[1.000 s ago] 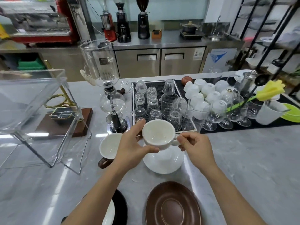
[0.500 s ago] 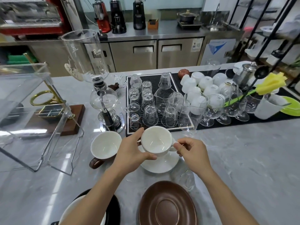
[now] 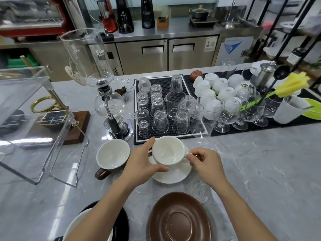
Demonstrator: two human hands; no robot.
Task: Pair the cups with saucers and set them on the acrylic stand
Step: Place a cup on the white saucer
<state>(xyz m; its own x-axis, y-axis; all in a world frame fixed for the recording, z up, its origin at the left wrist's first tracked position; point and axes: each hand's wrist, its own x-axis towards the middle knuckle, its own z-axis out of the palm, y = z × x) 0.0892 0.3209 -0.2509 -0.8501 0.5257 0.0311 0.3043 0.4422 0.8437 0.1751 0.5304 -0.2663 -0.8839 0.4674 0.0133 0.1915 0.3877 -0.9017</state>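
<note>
— Where's the white cup (image 3: 168,150) right now?

— In both my hands, directly over the white saucer (image 3: 173,173). My left hand (image 3: 140,162) curls round its body, thumb along the near side, and my right hand (image 3: 206,162) pinches the handle. I think the cup's foot is on the saucer or a hair above it; the bowl hides the contact, so I can't say for certain.

— So how much of the job is done?

— Very little, by my reckoning. That would be the first pair, and it sits on the marble counter (image 3: 260,171), not on the acrylic stand (image 3: 40,122), which is well apart to my left and carries no cup or saucer that I can see.

— And what's left?

— The brown-handled cup (image 3: 112,154) stands just beside my left hand with no saucer under it. The brown saucer (image 3: 178,218) lies near me, bare; I'd guess those two belong together. There's also a black saucer (image 3: 121,221) at the bottom edge with something white on it, partly behind my arm. Then every pair has to go onto the stand.
</note>
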